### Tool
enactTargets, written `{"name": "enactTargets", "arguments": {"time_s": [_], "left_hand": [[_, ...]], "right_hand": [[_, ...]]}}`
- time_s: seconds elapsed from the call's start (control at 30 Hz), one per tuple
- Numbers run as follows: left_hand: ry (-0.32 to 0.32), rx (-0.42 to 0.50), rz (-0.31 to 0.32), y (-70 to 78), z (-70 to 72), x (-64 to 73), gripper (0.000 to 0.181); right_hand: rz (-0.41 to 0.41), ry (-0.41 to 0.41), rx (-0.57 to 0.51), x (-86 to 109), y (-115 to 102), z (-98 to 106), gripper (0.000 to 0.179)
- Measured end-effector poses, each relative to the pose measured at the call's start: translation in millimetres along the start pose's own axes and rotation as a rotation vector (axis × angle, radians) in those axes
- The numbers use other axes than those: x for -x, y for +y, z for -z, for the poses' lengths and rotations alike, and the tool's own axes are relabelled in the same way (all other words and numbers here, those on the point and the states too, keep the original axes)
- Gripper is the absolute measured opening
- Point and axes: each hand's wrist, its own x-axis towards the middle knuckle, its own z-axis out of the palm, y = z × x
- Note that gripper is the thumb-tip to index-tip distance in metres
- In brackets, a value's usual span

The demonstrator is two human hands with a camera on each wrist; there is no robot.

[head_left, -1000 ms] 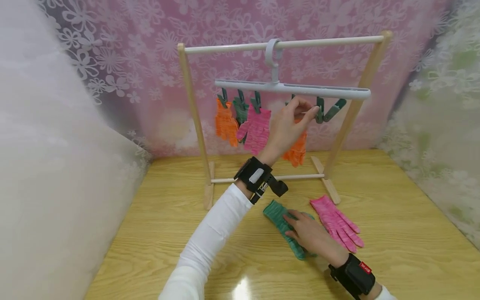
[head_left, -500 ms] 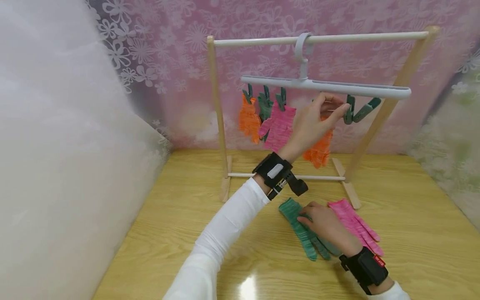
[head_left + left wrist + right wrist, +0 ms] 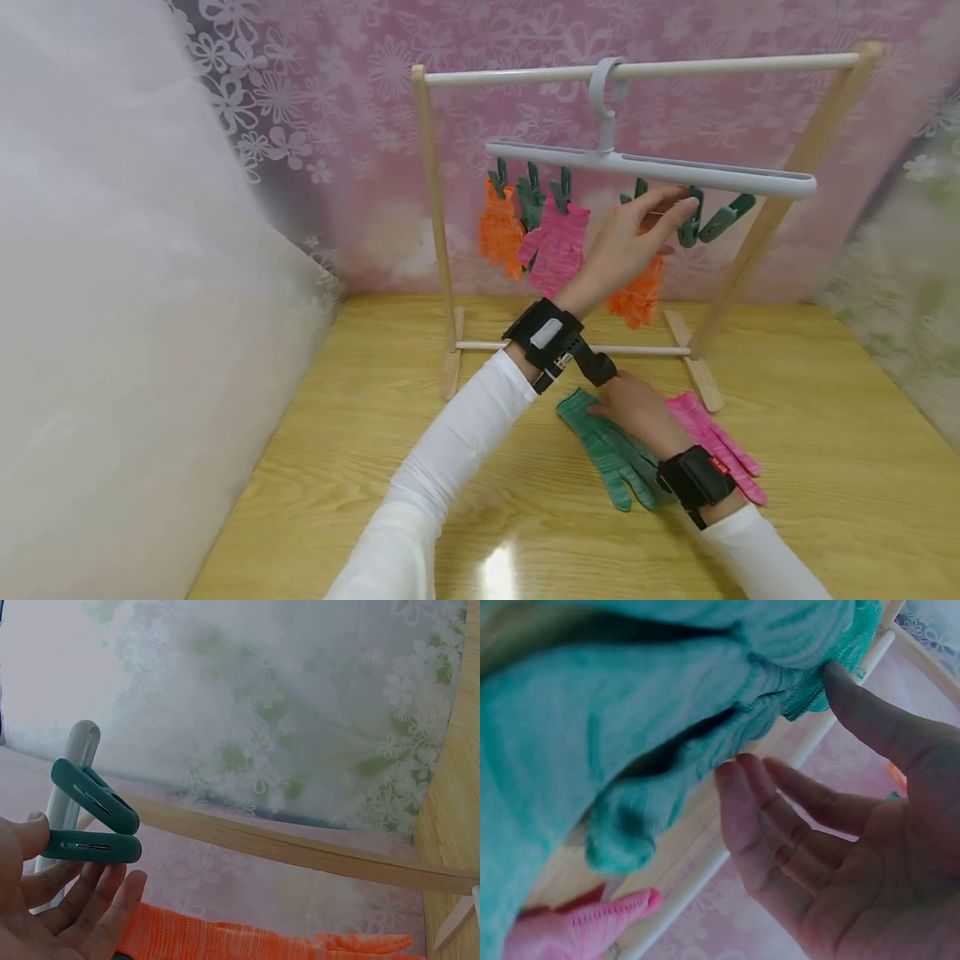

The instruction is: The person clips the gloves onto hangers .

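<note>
One green glove (image 3: 603, 447) touches the relaxed right hand (image 3: 637, 407); the left (image 3: 624, 242) pinches a clip (image 3: 105, 847).

Two orange gloves (image 3: 501, 229), two green gloves (image 3: 603, 442) and two pink gloves (image 3: 558, 246) are visible, six in all. Six green clothespins (image 3: 725, 221) show. There is one grey hanger (image 3: 652, 166), one wooden rack (image 3: 813, 150), one left hand (image 3: 630, 237), one right hand (image 3: 639, 406), two black wrist straps (image 3: 692, 479) and two white sleeves (image 3: 442, 467).

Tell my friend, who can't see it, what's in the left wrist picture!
A person's left hand pinches a green clip, with a tilted second clip just above it. Nearby are the end of a white hanger and an orange glove, with a wooden post and a flowery backdrop behind.
</note>
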Motion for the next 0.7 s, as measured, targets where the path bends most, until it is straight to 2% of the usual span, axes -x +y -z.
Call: {"name": "enactTargets", "arguments": {"time_s": [0.17, 0.27, 0.7], "left_hand": [[0.006, 0.061, 0.019, -2.1, -1.6, -1.8, 0.043], [0.004, 0.089, 0.03, -2.8, -2.7, -1.6, 0.042], [0.001, 0.102, 0.048, -4.5, -3.1, -0.6, 0.043]], "right_hand": [[-0.009, -0.012, -0.137, -7.3, 2.2, -0.4, 0.023], [-0.01, -0.013, -0.195, -9.4, 3.2, -3.0, 0.027], [-0.07, -0.08, -0.203, -15.2, 5.5, -1.3, 0.03]]}}
